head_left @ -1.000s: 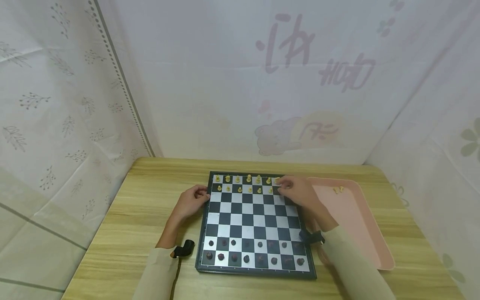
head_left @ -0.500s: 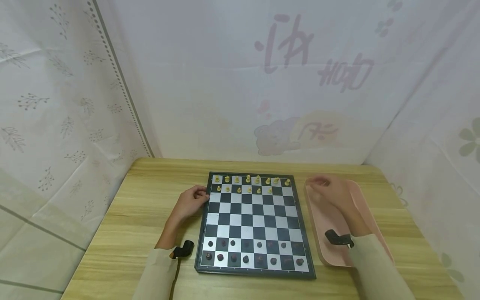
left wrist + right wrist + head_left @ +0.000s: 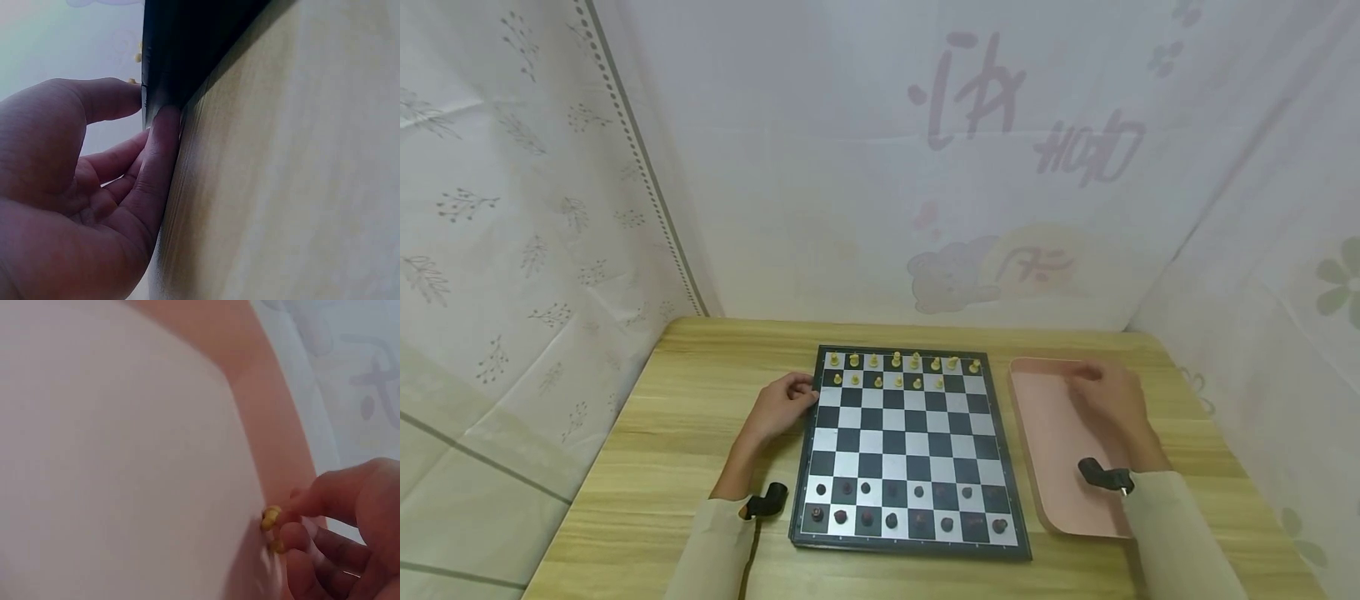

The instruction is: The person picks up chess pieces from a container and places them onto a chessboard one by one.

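A black-and-white chessboard (image 3: 850, 415) lies on the table. My left hand (image 3: 781, 406) grips its left edge, the thumb on the upper rim and fingers against the side, as the left wrist view shows. My right hand (image 3: 1111, 397) is over the far end of the pink tray (image 3: 1051, 450). In the right wrist view, its thumb and fingertips pinch a small yellow pawn (image 3: 271, 517) by the tray's wall. A second yellow piece (image 3: 275, 546) is just beside it, partly hidden by the fingers.
Yellow chess pieces (image 3: 896, 360) stand in two rows at the board's far end, dark pieces (image 3: 891, 520) in two rows at the near end. The tray is right of the board on the wooden table (image 3: 677, 425). A curtain (image 3: 820, 208) hangs behind.
My right hand has left the board's far right corner and moved right to the tray's far end. A yellow piece now shows on the board's far right corner square. My left hand has stayed put.
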A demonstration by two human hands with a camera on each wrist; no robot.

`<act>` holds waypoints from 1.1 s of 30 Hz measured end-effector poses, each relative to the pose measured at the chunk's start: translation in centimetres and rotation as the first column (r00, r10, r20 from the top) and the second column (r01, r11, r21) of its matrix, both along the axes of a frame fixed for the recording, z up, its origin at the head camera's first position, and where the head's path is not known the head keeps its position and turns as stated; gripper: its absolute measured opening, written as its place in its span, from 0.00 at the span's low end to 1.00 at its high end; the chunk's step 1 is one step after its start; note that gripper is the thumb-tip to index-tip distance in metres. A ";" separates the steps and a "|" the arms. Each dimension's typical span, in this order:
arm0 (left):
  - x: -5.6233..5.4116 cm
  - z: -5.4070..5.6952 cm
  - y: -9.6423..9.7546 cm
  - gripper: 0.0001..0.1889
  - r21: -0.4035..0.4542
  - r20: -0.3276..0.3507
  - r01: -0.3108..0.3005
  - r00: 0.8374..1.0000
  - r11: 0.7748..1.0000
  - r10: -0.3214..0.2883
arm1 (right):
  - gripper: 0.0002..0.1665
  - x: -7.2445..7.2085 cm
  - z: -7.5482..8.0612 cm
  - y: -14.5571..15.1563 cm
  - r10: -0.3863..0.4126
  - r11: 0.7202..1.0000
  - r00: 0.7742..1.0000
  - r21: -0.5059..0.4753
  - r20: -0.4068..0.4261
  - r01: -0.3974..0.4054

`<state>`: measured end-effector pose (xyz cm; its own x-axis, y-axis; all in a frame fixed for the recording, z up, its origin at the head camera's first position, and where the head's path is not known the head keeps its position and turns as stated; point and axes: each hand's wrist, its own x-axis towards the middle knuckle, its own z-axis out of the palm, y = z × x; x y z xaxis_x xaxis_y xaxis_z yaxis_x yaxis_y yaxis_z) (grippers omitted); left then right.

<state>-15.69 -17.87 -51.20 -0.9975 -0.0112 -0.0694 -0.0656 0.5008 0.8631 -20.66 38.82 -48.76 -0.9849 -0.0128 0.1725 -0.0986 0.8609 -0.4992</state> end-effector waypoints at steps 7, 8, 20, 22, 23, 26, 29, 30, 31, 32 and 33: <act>0.0 0.1 0.1 0.19 -0.003 0.000 -0.004 1.000 1.000 0.004 | 0.14 0.0 -0.1 -0.1 -0.036 0.998 0.999 0.049 0.012 0.035; 0.1 0.1 0.1 0.19 -0.003 0.001 -0.004 1.000 1.000 0.004 | 0.15 0.0 -0.2 -0.2 -0.033 0.998 0.999 0.054 0.009 0.032; 0.1 0.0 0.0 0.19 0.002 0.008 -0.001 1.000 1.000 0.001 | 0.15 -0.1 -0.5 -0.8 -0.038 0.997 0.999 0.062 0.019 0.037; 0.1 -0.1 -0.1 0.19 0.002 0.008 -0.002 1.000 1.000 0.001 | 0.15 -0.1 -0.5 -0.8 -0.041 0.997 0.999 0.070 0.022 0.039; 0.1 -0.1 -0.1 0.19 0.002 0.009 -0.002 1.000 1.000 0.002 | 0.14 -0.1 -0.5 -0.8 -0.041 0.997 0.999 0.069 0.027 0.039; 0.1 -0.1 -0.1 0.19 0.003 0.009 -0.004 1.000 1.000 0.004 | 0.15 0.0 -0.6 -0.8 -0.039 0.997 0.999 0.061 0.038 0.036; 0.1 -0.1 0.0 0.19 0.003 0.004 -0.001 1.000 1.000 0.001 | 0.17 0.0 -0.7 -0.8 -0.027 0.999 0.999 0.047 0.034 0.026; 0.0 -0.1 0.0 0.19 0.004 0.002 0.001 1.000 1.000 -0.001 | 0.18 0.0 -0.8 -0.8 -0.024 0.999 0.999 0.046 0.027 0.023; 0.0 -0.1 0.0 0.19 0.003 0.001 0.001 1.000 1.000 -0.001 | 0.18 0.0 -0.8 -0.8 -0.018 0.999 1.000 0.048 0.018 0.017; 0.0 -0.1 0.0 0.19 0.003 0.000 0.001 1.000 1.000 -0.001 | 0.18 0.0 -0.8 -0.8 -0.012 0.999 1.000 0.050 0.010 0.012; 0.0 -0.1 0.0 0.19 0.004 -0.001 0.002 1.000 1.000 -0.002 | 0.18 -0.1 -0.8 -0.9 -0.008 0.999 1.000 0.049 0.005 0.007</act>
<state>-15.66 -17.89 -51.25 -0.9976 -0.0092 -0.0679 -0.0635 0.4978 0.8650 -20.73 37.94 -49.59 -0.9860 -0.0138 0.1664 -0.0894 0.8851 -0.4567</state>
